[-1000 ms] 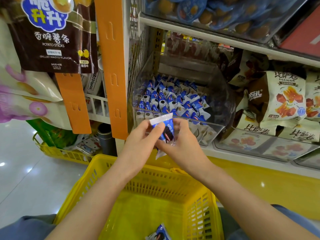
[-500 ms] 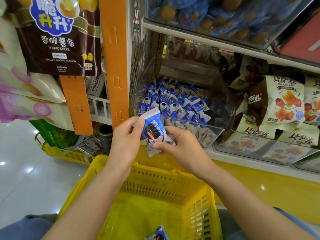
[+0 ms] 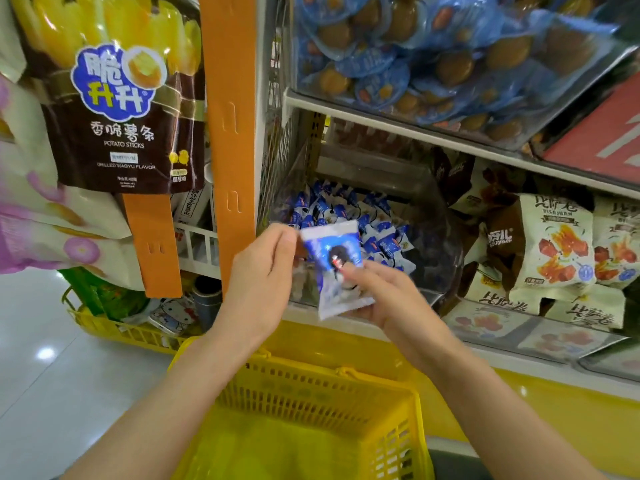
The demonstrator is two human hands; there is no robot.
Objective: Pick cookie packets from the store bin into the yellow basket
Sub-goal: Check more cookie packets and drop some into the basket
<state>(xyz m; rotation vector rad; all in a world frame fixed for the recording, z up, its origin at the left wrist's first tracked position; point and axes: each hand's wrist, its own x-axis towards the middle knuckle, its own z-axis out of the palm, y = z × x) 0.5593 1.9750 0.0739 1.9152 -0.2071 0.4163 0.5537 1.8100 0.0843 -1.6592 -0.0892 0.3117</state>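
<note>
held between both hands [image 3: 311,282], cookie packet [image 3: 334,268] hangs above basket [image 3: 311,403].

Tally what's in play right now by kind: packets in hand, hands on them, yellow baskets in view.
Cookie packets in hand: 1
Hands holding it: 2, left hand and right hand
Yellow baskets: 2, near basket and far basket
Total: 5
</note>
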